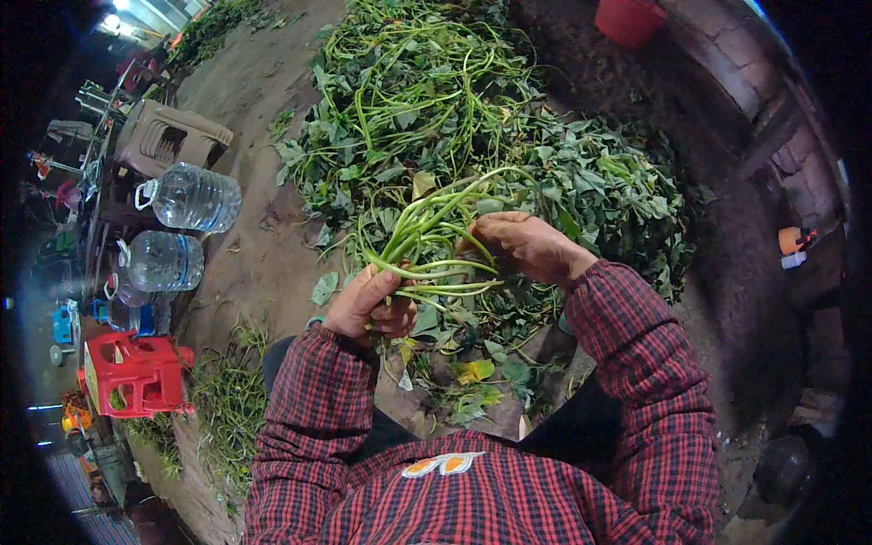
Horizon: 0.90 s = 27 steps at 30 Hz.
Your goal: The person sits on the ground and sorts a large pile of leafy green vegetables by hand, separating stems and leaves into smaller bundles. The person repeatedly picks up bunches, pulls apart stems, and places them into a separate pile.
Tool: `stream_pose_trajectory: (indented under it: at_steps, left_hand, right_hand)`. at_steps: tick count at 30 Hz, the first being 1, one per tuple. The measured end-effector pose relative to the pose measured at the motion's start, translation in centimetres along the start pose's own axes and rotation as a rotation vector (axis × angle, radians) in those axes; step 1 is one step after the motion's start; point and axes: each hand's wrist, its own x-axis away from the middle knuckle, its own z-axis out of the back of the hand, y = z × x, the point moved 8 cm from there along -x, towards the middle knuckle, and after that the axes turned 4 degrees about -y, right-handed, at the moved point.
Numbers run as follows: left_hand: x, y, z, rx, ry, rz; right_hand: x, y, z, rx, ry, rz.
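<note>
My left hand [371, 303] grips a bunch of long green leaf stems [415, 238] at their lower ends. The stems fan up and to the right, some bending over towards my right hand [528, 245]. That hand is beside the stem tips with its fingers curled. Its fingertips are blurred and partly hidden, so I cannot tell whether they pinch a stem. Beyond both hands lies a big heap of leafy green vines [436, 102], which look like sweet potato vines. Loose green and yellowing leaves [473, 371] lie on the ground between my knees.
On the left are a red plastic stool [136, 375], large clear water bottles [197, 197] and a beige plastic stool [163, 136]. Cut stems [231, 402] lie on the dirt floor near the red stool. A red bucket [628, 24] stands at the far right, near a brick wall [739, 71].
</note>
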Motion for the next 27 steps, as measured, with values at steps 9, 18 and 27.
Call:
stream_pose_trajectory:
  at_steps: [9,18,27]
  left_hand:
    - [-0.2,-0.6,1.8,-0.092,0.136,0.107]
    - [1.1,0.5,4.3,-0.038,0.361,-0.031]
    - [-0.2,2.5,2.8,0.336,0.090,-0.142]
  right_hand:
    - [-0.6,1.3,1.9,0.932,0.081,0.132]
    - [2.8,-3.7,8.1,0.398,0.665,0.269]
    - [16.2,-11.5,21.1,0.844,1.530,0.436]
